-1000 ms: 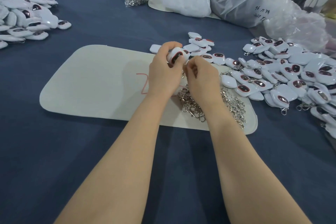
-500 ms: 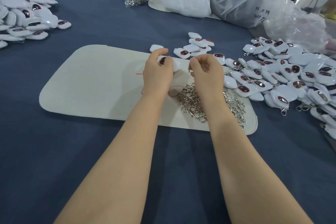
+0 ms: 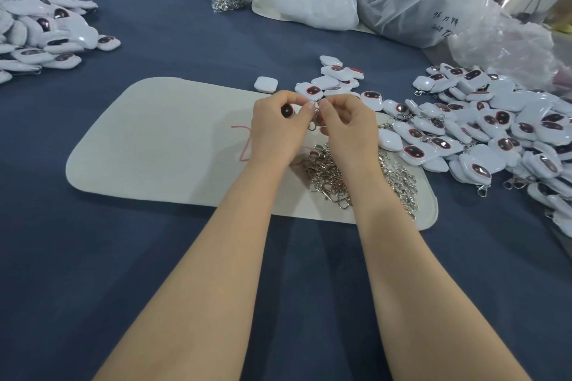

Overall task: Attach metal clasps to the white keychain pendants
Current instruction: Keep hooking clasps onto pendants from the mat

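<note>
Head view: pendant (image 3: 287, 110) in left hand (image 3: 275, 133), clasp (image 3: 313, 124) in right hand (image 3: 349, 130), hands now closer.

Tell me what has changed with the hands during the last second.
The left hand lowered the pendant a little and turned it in its grip. A clasp now hangs in view between the hands, pinched by the right hand. The loose clasps, pendant piles and mat stayed put.

Soft, even light from above leaves only faint shadows on the desk (image 3: 93, 272) just behind my left hand (image 3: 275, 130), while plastic bags (image 3: 418, 0) beyond my right hand (image 3: 349, 130) catch glare and the edges bow.
</note>
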A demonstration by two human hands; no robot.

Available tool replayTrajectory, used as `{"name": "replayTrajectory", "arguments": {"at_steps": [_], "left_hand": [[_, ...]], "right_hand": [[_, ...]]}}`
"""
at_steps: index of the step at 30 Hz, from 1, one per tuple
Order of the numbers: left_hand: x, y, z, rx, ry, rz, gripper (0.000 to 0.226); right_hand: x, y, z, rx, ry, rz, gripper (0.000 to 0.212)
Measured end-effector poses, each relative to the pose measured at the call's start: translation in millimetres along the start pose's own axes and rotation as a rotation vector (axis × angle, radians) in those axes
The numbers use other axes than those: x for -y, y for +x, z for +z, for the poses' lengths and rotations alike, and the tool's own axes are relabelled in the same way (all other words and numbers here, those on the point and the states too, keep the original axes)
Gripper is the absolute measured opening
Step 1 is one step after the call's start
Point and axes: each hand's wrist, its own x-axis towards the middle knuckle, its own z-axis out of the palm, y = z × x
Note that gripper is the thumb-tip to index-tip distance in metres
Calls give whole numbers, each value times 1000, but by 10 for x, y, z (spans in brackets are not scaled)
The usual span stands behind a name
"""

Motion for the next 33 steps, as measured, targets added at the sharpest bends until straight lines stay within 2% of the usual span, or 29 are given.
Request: {"name": "replayTrajectory", "arguments": {"at_steps": [4, 10, 15, 33], "left_hand": [[-11, -26, 6, 8, 108, 105, 11], [16, -8, 28, -15, 173, 113, 15], [32, 11, 37, -17, 189, 135, 14], [81, 24, 46, 12, 270, 162, 13]], "right_hand": [[-28, 8, 19, 11, -93, -39, 8], [-48, -10, 32, 1, -187, -126, 6], [-18, -28, 33, -17, -159, -158, 13], [-8, -28, 13, -51, -90, -141, 14]]}}
